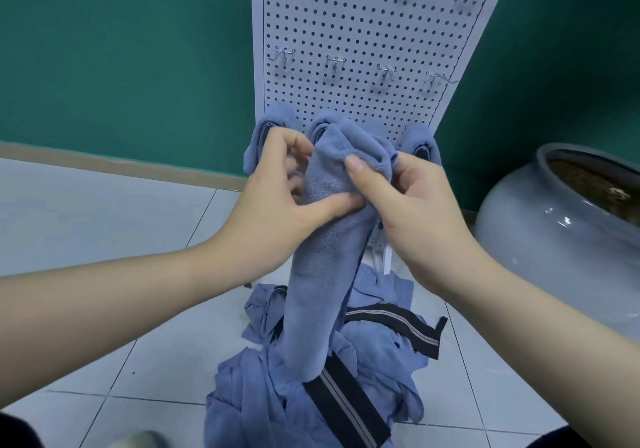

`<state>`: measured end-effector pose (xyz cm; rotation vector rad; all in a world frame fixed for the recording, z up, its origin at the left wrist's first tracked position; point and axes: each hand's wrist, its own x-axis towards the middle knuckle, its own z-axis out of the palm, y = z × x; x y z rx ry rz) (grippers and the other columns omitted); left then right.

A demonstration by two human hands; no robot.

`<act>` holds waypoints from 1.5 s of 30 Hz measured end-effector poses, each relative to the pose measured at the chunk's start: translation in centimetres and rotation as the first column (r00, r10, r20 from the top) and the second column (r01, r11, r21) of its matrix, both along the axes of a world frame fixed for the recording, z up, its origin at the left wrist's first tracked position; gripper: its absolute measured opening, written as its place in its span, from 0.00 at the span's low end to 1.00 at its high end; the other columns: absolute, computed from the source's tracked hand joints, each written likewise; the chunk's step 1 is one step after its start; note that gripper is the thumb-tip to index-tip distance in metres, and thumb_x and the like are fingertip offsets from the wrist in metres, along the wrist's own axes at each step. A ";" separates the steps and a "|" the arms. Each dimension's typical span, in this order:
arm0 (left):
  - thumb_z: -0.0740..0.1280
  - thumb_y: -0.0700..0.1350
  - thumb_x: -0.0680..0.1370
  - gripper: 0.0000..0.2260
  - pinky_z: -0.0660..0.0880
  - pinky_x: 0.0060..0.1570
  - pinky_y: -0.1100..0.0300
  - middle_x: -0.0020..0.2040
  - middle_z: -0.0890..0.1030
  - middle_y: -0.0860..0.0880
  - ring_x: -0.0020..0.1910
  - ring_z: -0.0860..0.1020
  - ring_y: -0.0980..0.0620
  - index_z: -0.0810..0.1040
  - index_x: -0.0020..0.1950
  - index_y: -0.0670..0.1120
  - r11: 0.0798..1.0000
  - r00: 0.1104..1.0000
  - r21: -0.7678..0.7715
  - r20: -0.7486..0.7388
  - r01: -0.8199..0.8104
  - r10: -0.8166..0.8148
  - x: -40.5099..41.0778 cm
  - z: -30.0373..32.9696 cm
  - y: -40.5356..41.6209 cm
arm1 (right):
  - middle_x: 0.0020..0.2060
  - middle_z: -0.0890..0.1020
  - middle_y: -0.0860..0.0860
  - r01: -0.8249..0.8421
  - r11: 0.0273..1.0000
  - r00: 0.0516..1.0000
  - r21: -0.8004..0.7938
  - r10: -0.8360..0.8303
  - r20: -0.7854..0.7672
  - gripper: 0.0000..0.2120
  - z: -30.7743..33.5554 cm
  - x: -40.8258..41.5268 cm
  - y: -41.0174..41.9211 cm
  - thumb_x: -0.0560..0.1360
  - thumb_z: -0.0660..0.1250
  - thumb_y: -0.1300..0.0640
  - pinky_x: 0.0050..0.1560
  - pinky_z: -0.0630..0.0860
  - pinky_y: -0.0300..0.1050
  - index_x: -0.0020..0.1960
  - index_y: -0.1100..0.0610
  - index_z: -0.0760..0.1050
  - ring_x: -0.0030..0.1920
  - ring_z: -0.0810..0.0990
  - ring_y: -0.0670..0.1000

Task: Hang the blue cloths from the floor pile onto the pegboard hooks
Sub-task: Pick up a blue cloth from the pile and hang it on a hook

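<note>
Now both hands pinch one blue cloth (325,239) at its top: left hand (277,191) fingers curled on its left edge, right hand (408,205) thumb pressing opposite. Its long axis hangs down toward the floor pile (311,395); free pegboard hooks (386,75) lie above the fingertips.

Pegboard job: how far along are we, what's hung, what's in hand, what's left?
Done: at least three blue cloths already hang along the pegboard's lowest row, e.g. one hung cloth at its left. In hand: the left hand and right hand both pinch the top of a blue cloth, which trails down to the floor pile. Left: the pile still holds several cloths, and the middle-row hooks are bare.
</note>
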<state>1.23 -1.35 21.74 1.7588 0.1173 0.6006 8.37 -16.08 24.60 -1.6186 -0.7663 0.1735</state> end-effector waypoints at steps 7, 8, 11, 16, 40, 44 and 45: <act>0.80 0.44 0.71 0.18 0.79 0.57 0.58 0.54 0.87 0.56 0.56 0.84 0.58 0.83 0.59 0.50 0.976 0.931 -0.116 -0.298 0.183 -0.210 -0.1 -1.7 0.3 | 0.57 0.84 0.64 -0.076 0.983 0.980 0.170 0.105 -0.167 0.15 1.3 1.1 0.4 0.84 0.63 0.56 0.66 0.78 0.62 0.62 0.67 0.78 0.63 0.82 0.63; 0.80 0.44 0.71 0.18 0.79 0.59 0.56 0.55 0.87 0.55 0.56 0.84 0.57 0.83 0.59 0.50 0.978 0.926 -0.121 -0.319 0.173 -0.203 -0.1 -2.0 0.3 | 0.58 0.84 0.64 -0.074 0.978 0.976 0.194 0.111 -0.187 0.15 1.7 1.2 0.5 0.85 0.62 0.57 0.68 0.76 0.63 0.63 0.68 0.77 0.64 0.82 0.63; 0.78 0.41 0.74 0.14 0.80 0.54 0.58 0.53 0.87 0.53 0.53 0.85 0.55 0.84 0.58 0.48 0.974 0.903 -0.154 -0.374 0.166 -0.213 0.1 -2.5 0.4 | 0.61 0.82 0.66 -0.047 0.960 0.965 0.275 0.114 -0.236 0.16 2.8 1.7 0.3 0.86 0.59 0.58 0.69 0.75 0.61 0.66 0.70 0.74 0.65 0.81 0.63; 0.74 0.38 0.77 0.11 0.81 0.58 0.53 0.53 0.88 0.49 0.54 0.86 0.50 0.83 0.58 0.45 0.959 0.854 -0.204 -0.444 0.197 -0.270 -0.1 -3.2 0.8 | 0.63 0.82 0.65 -0.014 0.923 0.947 0.386 0.137 -0.292 0.13 4.5 3.8 -0.8 0.86 0.59 0.56 0.69 0.76 0.60 0.63 0.64 0.76 0.65 0.82 0.61; 0.77 0.34 0.68 0.12 0.83 0.43 0.55 0.53 0.86 0.38 0.44 0.86 0.44 0.87 0.51 0.41 0.854 0.709 -0.441 -0.507 0.276 -0.491 -1.5 0.8 3.2 | 0.47 0.85 0.60 0.232 0.955 0.811 -0.183 -0.294 -0.506 0.18 -4.0 11.5 -5.6 0.81 0.70 0.54 0.49 0.85 0.49 0.60 0.69 0.80 0.44 0.85 0.56; 0.74 0.40 0.68 0.20 0.83 0.50 0.49 0.58 0.84 0.34 0.50 0.84 0.39 0.82 0.60 0.38 0.845 0.730 -0.482 -0.488 0.231 -0.478 -1.5 1.3 4.2 | 0.56 0.83 0.57 0.162 0.868 0.921 -0.470 -0.304 -0.243 0.18 -5.4 11.0 -5.4 0.79 0.71 0.59 0.54 0.84 0.52 0.67 0.62 0.75 0.50 0.84 0.55; 0.74 0.41 0.69 0.21 0.82 0.52 0.47 0.58 0.83 0.34 0.51 0.83 0.38 0.81 0.61 0.38 0.844 0.738 -0.487 -0.480 0.225 -0.474 -1.6 1.4 4.3 | 0.63 0.81 0.54 0.153 0.841 0.964 -0.519 -0.243 -0.110 0.23 -5.5 10.4 -5.3 0.78 0.71 0.59 0.61 0.81 0.54 0.72 0.56 0.72 0.57 0.83 0.53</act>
